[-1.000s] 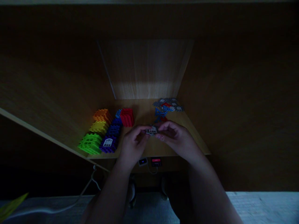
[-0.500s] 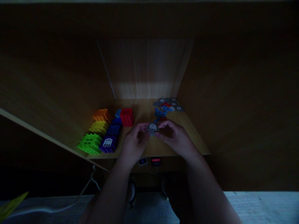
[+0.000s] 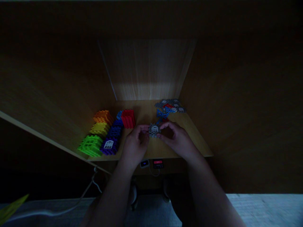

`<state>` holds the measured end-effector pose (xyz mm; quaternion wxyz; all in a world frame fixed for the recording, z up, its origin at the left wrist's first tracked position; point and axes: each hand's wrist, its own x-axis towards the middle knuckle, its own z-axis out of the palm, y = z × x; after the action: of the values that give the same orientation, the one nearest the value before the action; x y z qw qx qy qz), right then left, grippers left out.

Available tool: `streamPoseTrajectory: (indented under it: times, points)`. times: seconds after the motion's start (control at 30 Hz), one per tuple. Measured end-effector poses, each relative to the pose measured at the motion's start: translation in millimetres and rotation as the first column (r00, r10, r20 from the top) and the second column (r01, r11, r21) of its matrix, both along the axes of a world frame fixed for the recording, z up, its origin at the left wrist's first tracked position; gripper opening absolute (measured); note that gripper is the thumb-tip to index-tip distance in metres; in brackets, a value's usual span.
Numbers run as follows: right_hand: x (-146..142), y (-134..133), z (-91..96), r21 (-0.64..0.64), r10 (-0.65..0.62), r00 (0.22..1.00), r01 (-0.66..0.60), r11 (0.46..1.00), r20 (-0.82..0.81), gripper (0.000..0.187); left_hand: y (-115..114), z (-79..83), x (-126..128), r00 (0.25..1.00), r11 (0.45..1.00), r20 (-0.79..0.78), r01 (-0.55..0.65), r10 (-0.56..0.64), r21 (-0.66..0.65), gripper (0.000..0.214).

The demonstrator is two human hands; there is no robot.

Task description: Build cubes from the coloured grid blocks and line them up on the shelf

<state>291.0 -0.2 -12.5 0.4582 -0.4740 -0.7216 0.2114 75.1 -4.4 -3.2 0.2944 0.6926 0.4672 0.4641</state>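
Note:
Between my two hands is a small grey interlocking building tile (image 3: 154, 129) with a white arched window in its middle and notched edges. My left hand (image 3: 135, 143) pinches its left edge, and my right hand (image 3: 178, 138) grips the right edge between thumb and fingers. Whether it is one tile or a few stacked together, I cannot tell. Just beyond the hands lie loose blue tiles (image 3: 161, 113) and a heap of grey tiles (image 3: 181, 109) with some red among them.
On the wooden shelf (image 3: 151, 153), to the left, stand stacks of tiles: green (image 3: 91, 145), yellow (image 3: 99, 128), orange (image 3: 103, 116), purple (image 3: 110, 145), dark blue (image 3: 115, 130) and red (image 3: 128, 119). Wooden panels close in both sides. Below the front edge sit a phone-like device (image 3: 158, 163) and a small white-edged device (image 3: 144, 163).
The grey tile has tilted slightly so more of its face shows, still held by both hands. The stacks and the heap stay as they were.

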Motion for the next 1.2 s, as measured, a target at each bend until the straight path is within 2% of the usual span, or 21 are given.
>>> streamPoseTrajectory:
  times: [0.63,1.0,1.2]
  points:
    - [-0.6,0.2,0.2,-0.013,0.0,0.998,0.001,1.0,0.066,0.023,1.2,2.0,2.5,0.985,0.996,-0.155,-0.085,0.081,-0.014,0.028]
    - [-0.9,-0.7,2.1,-0.045,0.019,0.998,-0.016,0.999,0.066,0.024,1.8,-1.8,3.5,0.98,0.995,-0.175,-0.095,0.096,0.016,0.026]
    - [6.0,-3.8,5.6,-0.025,0.069,0.994,-0.067,0.997,0.084,0.03,2.1,-2.5,4.3,0.981,0.996,-0.171,-0.09,0.091,0.011,0.024]
